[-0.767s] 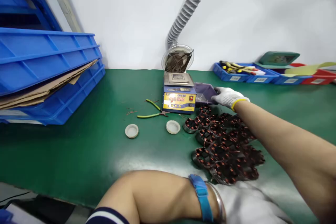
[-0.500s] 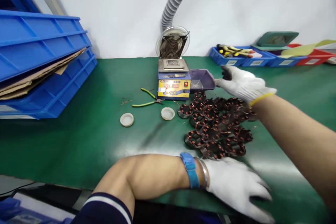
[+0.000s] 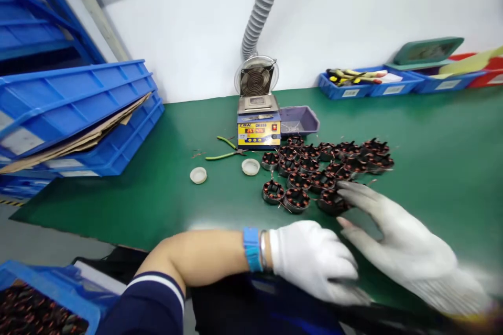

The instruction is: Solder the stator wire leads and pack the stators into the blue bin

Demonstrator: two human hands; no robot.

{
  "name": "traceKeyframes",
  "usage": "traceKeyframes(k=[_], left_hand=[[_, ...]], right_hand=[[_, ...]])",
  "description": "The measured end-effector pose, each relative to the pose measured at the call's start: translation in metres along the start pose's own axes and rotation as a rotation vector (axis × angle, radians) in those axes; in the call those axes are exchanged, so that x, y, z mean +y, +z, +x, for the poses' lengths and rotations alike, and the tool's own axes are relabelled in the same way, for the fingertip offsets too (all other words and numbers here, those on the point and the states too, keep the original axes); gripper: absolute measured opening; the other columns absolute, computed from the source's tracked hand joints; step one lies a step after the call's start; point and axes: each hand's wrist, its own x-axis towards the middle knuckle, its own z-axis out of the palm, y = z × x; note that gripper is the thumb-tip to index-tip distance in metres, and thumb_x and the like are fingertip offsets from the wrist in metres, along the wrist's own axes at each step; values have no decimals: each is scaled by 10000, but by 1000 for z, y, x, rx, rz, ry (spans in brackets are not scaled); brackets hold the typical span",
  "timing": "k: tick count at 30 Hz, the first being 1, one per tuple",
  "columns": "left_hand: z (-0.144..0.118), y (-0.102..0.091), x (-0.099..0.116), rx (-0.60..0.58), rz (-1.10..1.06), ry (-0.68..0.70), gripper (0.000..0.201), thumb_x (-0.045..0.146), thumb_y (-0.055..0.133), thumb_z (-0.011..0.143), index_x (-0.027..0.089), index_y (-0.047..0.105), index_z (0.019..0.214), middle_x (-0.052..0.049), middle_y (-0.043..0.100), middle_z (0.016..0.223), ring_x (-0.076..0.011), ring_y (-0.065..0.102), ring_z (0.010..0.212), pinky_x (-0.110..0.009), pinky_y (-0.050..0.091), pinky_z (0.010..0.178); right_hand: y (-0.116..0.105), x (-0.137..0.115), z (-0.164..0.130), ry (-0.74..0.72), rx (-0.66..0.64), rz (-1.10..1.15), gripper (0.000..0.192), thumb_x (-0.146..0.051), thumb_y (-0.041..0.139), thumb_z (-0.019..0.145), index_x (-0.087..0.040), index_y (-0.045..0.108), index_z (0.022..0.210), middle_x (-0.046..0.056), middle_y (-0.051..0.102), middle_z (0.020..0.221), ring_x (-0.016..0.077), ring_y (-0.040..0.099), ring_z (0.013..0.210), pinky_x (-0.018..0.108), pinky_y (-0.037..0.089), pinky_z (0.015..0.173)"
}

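Pretty standard workshop bench setup here. Green mat-covered workbench (image 3: pixel 451 131) pushed up against a plain white wall (image 3: pixel 353 5), lit bright and even, with a soft glare patch on the mat near the front edge. A grey corrugated extraction hose (image 3: pixel 261 8) runs down the wall to a small round fan (image 3: pixel 256 77) at the back of the bench. On the left there's a slanted stack of big blue plastic crates (image 3: pixel 78 99) with flattened cardboard (image 3: pixel 84 136) wedged between them. Far right along the wall sits a row of small blue bins (image 3: pixel 365 86), one with a green lid (image 3: pixel 428 49) on it. Grey floor (image 3: pixel 43 243) shows below the bench edge, lower left.
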Motion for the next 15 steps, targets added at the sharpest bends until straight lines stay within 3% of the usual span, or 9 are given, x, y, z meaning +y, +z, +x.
traceKeyframes(k=[2,4,5,6,8,11,13,15], left_hand=[[-24,-6,5,137,11,-70,292,427,545,898,199,629,736,-51,703,851,-166,638,731,-312,491,619],[-46,-16,2,429,95,-416,132,255,541,856,188,646,901,-90,686,1028,-186,654,870,-334,544,777],[-55,-21,-2,543,136,-605,223,186,540,819,179,641,1017,-120,651,1162,-211,648,987,-374,546,878],[-61,-25,-7,570,153,-734,339,148,550,778,174,624,1108,-141,600,1269,-237,626,1083,-411,536,943],[-66,-28,-18,439,126,-859,465,173,618,728,179,608,1193,-150,530,1376,-289,588,1177,-461,521,993],[-60,-26,-30,211,41,-950,359,342,709,741,182,671,1060,-133,603,1258,-319,609,1106,-484,524,965],[-57,-27,-34,257,-63,-1032,278,412,718,761,167,680,887,-120,648,1101,-292,626,1017,-459,522,942],[-58,-33,-33,383,-294,-1031,280,426,725,765,158,650,789,-99,658,980,-243,631,927,-406,522,906]], right_hand=[[3,3,0,-144,51,-15,385,-317,567,891,-191,528,1253,131,672,1210,243,639,1198,386,549,1048],[6,3,2,-188,81,-9,403,-298,575,887,-184,528,1270,139,664,1222,238,635,1204,377,544,1051],[7,2,3,-188,86,-4,399,-296,576,887,-183,536,1268,139,663,1226,232,638,1198,365,548,1042],[9,1,3,-177,86,2,386,-297,572,889,-183,547,1257,138,662,1233,225,641,1193,353,554,1030],[12,-1,3,-151,88,20,355,-299,563,894,-182,568,1229,136,657,1251,218,642,1191,348,560,1015],[13,-6,2,-166,121,68,347,-291,574,884,-179,583,1213,132,654,1266,221,640,1193,358,567,999],[10,-11,6,-110,117,119,342,-288,596,874,-187,594,1200,122,666,1255,220,647,1186,359,564,1010],[6,-20,15,97,90,227,335,-320,589,887,-203,607,1200,107,688,1228,208,681,1121,328,593,946]])
